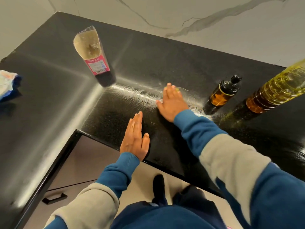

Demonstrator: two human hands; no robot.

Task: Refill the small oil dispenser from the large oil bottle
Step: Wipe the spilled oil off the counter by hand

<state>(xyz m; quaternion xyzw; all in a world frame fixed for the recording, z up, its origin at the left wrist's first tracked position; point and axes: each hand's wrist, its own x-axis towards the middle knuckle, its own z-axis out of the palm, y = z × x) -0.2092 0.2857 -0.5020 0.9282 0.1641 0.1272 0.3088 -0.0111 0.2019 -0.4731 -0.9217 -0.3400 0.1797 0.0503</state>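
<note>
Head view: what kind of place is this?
Probably a home kitchen: a black stone countertop under a marble-look wall, a large oil bottle beside a small oil dispenser, and cabinet drawers below.

Over at three o'clock the large oil bottle (279, 90) runs out past the frame's right edge, so its neck and cap can't be seen. At nine o'clock a white and blue packet (7, 85) is sliced by the left edge, its print too blurred to read. On the pink-labelled bottle (94, 55) at eleven o'clock, the label's small print is unreadable.
</note>
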